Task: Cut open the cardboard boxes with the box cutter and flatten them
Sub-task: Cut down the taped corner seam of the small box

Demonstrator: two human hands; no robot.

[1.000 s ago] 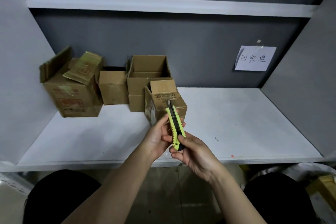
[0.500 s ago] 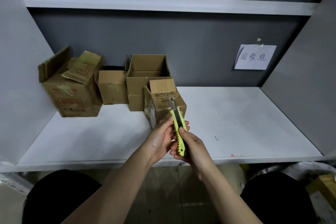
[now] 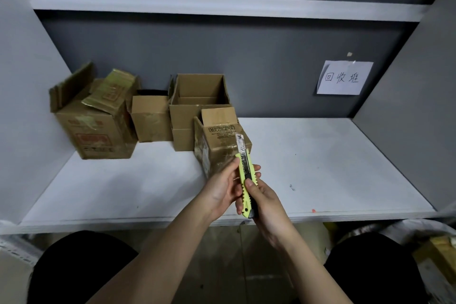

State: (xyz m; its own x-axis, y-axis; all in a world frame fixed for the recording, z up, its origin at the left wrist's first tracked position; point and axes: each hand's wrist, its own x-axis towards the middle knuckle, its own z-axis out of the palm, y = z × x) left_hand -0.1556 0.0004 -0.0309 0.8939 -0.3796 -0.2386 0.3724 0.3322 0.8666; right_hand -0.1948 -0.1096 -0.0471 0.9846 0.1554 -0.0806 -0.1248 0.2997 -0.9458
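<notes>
Sitting on the white shelf (image 3: 320,168) are four brown cardboard boxes (image 3: 98,128), all open. Both hands hold the yellow box cutter (image 3: 245,185) just before them: left hand (image 3: 222,187) steadying, right hand (image 3: 267,207) wrapped round, blade (image 3: 239,142) out.

Both hands (image 3: 246,192) hold box cutter (image 3: 245,180), blade out.

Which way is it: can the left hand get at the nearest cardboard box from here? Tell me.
Probably yes. The left hand is just in front of the nearest box with nothing between, but it grips the box cutter.
</notes>
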